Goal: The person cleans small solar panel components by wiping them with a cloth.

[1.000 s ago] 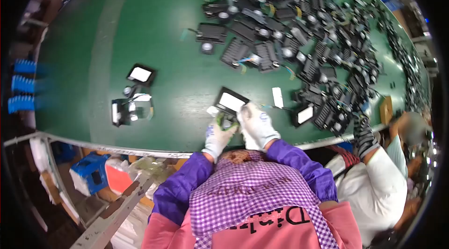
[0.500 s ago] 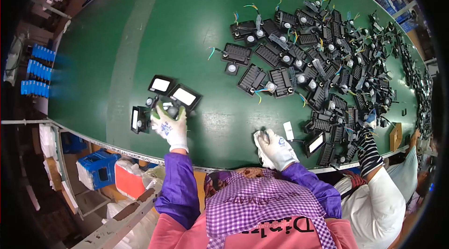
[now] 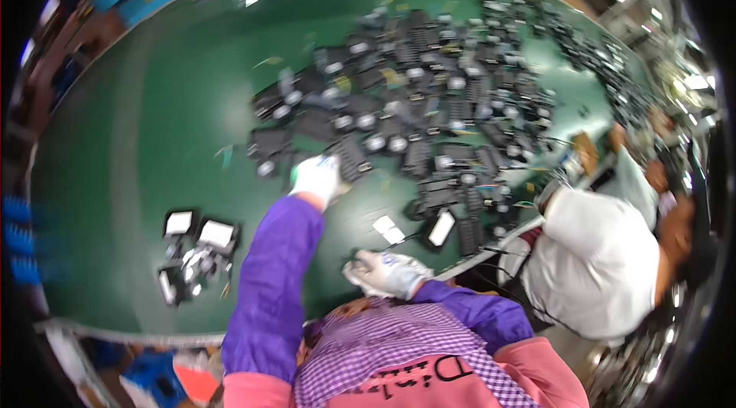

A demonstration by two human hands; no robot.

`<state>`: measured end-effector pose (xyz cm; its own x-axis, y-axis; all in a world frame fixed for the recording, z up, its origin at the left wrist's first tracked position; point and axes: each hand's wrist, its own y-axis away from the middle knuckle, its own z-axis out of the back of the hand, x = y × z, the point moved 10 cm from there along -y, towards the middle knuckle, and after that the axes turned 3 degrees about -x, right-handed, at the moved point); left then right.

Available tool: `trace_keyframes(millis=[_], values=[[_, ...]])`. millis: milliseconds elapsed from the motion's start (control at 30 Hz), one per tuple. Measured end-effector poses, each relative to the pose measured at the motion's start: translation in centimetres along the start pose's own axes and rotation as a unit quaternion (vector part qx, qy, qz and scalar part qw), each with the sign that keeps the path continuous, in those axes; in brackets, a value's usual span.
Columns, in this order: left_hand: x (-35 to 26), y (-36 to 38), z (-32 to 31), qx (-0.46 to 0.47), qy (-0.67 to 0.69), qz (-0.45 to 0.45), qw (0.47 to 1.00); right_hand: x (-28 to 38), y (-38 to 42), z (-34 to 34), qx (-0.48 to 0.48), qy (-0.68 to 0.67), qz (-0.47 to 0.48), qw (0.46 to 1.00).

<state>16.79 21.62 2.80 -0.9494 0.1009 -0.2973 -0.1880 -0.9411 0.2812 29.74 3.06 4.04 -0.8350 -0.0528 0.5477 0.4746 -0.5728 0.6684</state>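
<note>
My left hand [image 3: 316, 178], in a white glove with a green patch, is at the near edge of a pile of black floodlights [image 3: 313, 124]. It overlaps one light and sits beside a finned floodlight [image 3: 350, 159]; its fingers are smeared by motion. Close to my body, my gloved right hand [image 3: 395, 274] is closed on a white cloth [image 3: 360, 274] over the bench. Just beyond it lie white cards [image 3: 389, 229] and a floodlight with a pale front panel [image 3: 441, 229]. To the left, several floodlights [image 3: 218, 235] sit grouped with their pale panels showing.
The green bench [image 3: 138, 162] curves around in front of me. More black lights [image 3: 590, 63] run along its far right. A co-worker in a white top [image 3: 590, 262] sits at the right edge. Blue bins [image 3: 153, 377] stand below the bench at left.
My left hand has left the small group of lights and reached to the large pile. My right hand keeps the cloth near the edge. The view has swung to the right.
</note>
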Motion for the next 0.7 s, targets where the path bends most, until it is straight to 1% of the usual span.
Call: trace_keyframes(millis=[33,67,100,167,200,233,267,300,333,367,400,433,500,533,600,633,667,700], values=[[-0.4,-0.2,-1.7,0.000,-0.038,-0.003,0.999,-1.3,-0.3,-1.0,0.012,0.006,0.001,1.000],[-1.0,0.3,-1.6,-0.051,-0.029,-0.002,0.998,-2.2,-0.2,-1.5,0.016,-0.054,0.014,0.998],[-1.1,1.0,-1.3,-0.101,-0.021,0.005,0.995,-2.7,-0.6,-1.9,0.008,-0.076,0.019,0.997],[-0.4,1.9,-2.0,-0.099,-0.005,0.004,0.995,-3.5,-1.5,-2.7,-0.020,-0.098,0.025,0.995],[-0.7,2.9,-1.2,-0.117,0.019,-0.013,0.993,-3.9,-1.7,-2.8,-0.034,-0.101,0.025,0.994],[-1.0,4.1,0.1,-0.137,0.044,-0.032,0.989,-3.4,-0.9,-1.3,-0.057,-0.038,0.004,0.998],[-0.6,5.2,0.9,-0.150,0.142,-0.036,0.978,-3.6,-0.7,-0.7,-0.104,-0.115,0.024,0.988],[-0.8,6.9,2.9,-0.198,0.205,-0.063,0.956,-4.2,-0.8,-0.9,-0.105,-0.135,0.012,0.985],[1.6,7.2,0.8,-0.161,0.393,-0.003,0.905,-4.6,-1.1,-1.0,-0.105,-0.153,0.002,0.983],[1.1,9.1,0.3,-0.071,0.640,0.087,0.760,-4.9,-1.2,-1.0,-0.104,-0.171,-0.006,0.980],[1.0,10.3,-0.8,-0.062,0.730,0.088,0.674,-4.5,-0.7,-0.4,-0.100,-0.187,-0.008,0.977],[1.1,11.9,-2.2,-0.053,0.809,0.090,0.578,-4.9,-0.9,-0.2,-0.119,-0.176,-0.001,0.977],[1.4,14.5,-5.4,-0.056,0.836,0.089,0.539,-5.4,-1.8,-1.2,-0.141,-0.158,0.017,0.977],[1.5,15.7,-5.7,-0.074,0.773,0.079,0.626,-5.3,-1.6,-1.0,-0.130,-0.177,0.011,0.975],[2.1,16.8,-6.4,-0.118,0.782,0.132,0.597,-4.8,-0.9,0.4,-0.200,-0.109,0.095,0.969],[2.9,18.3,-6.6,-0.143,0.781,0.171,0.583,-3.3,0.1,0.7,-0.223,-0.083,0.141,0.961],[3.9,19.2,-7.2,-0.141,0.787,0.196,0.568,-4.2,-0.3,0.0,-0.161,-0.161,0.068,0.971],[5.5,20.3,-8.5,-0.131,0.773,0.199,0.588,-3.8,-0.2,0.0,-0.095,-0.229,-0.002,0.969]])
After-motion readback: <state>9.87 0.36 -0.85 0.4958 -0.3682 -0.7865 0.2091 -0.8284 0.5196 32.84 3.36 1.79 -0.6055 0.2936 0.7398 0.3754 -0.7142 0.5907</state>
